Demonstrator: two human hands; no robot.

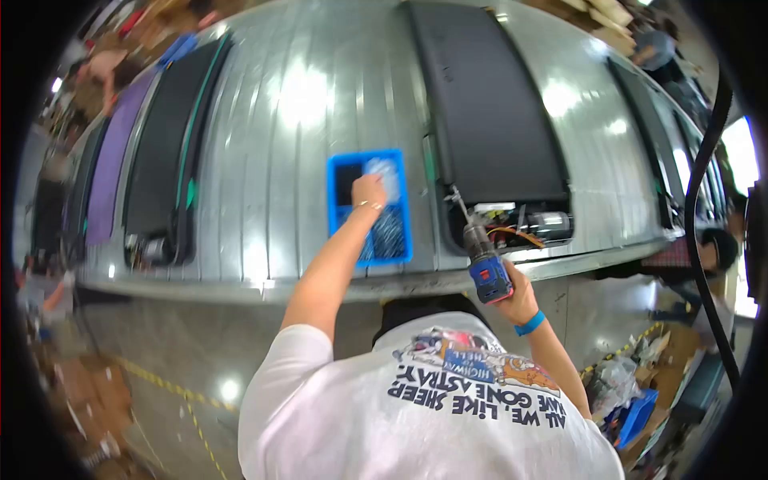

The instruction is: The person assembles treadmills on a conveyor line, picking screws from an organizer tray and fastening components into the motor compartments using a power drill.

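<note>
My left hand is inside a blue divided bin, at its upper right compartment with pale, shiny small parts. Its fingers look drawn together, but what they hold is hidden. Dark screw-like pieces fill the compartment below. My right hand grips a blue and grey cordless drill by its handle. The drill's long bit points up and left, its tip by the near left corner of a long black treadmill-like deck. A motor and loose wires show in the deck's open near end.
More long decks lie on the metal table: a black one and a purple one at left, others at right. A black cable hangs at right. Other people work around the table; cardboard lies on the floor.
</note>
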